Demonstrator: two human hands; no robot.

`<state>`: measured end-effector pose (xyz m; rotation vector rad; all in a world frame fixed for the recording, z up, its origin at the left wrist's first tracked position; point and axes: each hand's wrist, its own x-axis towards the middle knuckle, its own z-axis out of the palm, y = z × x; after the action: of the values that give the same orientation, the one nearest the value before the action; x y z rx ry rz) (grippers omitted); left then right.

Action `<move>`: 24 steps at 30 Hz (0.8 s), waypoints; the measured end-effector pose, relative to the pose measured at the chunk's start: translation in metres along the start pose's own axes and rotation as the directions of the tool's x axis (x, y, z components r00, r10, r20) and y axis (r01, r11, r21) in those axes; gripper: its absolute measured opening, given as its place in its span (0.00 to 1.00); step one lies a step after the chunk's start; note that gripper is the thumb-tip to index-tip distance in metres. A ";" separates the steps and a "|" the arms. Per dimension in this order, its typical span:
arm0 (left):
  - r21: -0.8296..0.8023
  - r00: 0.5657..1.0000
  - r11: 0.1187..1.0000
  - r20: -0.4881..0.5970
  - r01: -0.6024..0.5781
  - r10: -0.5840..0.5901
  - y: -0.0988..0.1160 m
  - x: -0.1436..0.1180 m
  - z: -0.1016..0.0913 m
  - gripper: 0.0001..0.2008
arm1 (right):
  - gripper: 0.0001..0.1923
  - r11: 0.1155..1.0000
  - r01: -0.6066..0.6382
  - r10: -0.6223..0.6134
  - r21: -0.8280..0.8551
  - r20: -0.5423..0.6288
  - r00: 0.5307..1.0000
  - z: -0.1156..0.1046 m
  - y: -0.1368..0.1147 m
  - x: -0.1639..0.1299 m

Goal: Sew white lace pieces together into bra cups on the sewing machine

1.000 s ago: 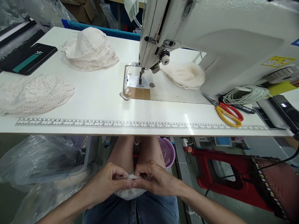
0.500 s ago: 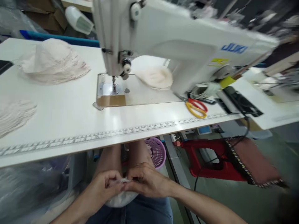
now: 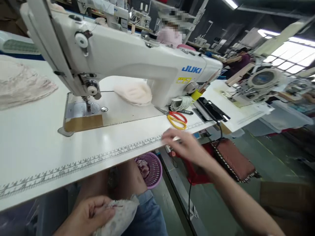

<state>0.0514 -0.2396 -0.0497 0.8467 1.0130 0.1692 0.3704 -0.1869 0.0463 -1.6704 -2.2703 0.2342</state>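
My left hand [image 3: 94,214] is closed on a pale piece of fabric [image 3: 123,214] low over my lap. Loose dark threads show along the top of the fabric. My right hand [image 3: 183,144], somewhat blurred, is over the front edge of the sewing table [image 3: 137,131], with a gap between thumb and fingers and nothing seen in it. Just beyond its fingertips lie thread scissors [image 3: 177,120] with one red and one yellow handle. Behind them stands a white sewing machine [image 3: 118,49], with another cream fabric piece [image 3: 135,93] under its arm.
Stacked pale fabric [image 3: 23,83] lies on the left of the table. A ruler strip [image 3: 98,159] runs along the front edge. Beneath is a purple basket [image 3: 155,170] with scraps; a red stool with a brown cushion [image 3: 233,159] stands right. Other people sit farther back.
My right hand has let go of the fabric and moved up and right towards the scissors. My left hand keeps the fabric, lower and further left. The view has turned to the right.
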 end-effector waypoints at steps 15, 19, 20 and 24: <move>-0.038 1.000 0.999 -0.005 0.024 -0.025 0.022 -0.029 -0.003 0.21 | 0.17 0.940 -0.175 0.167 -0.294 -0.053 0.985 -0.003 0.058 0.012; -0.008 1.000 1.000 -0.008 0.027 -0.027 0.018 -0.034 -0.006 0.20 | 0.14 0.972 -0.099 0.093 -0.213 -0.035 0.995 -0.006 0.026 -0.004; 0.000 1.000 1.000 -0.006 0.024 -0.024 0.016 -0.035 -0.007 0.20 | 0.13 0.987 -0.075 0.071 -0.143 -0.038 0.997 -0.005 0.016 -0.010; 0.031 1.000 0.999 0.012 0.026 -0.026 0.009 -0.040 -0.010 0.18 | 0.16 0.961 -0.038 -0.014 0.273 0.186 0.982 0.010 -0.032 -0.038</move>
<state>0.0235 -0.2479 -0.0191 0.8614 1.0170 0.1262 0.3487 -0.2322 0.0408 -1.5735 -2.2317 0.7038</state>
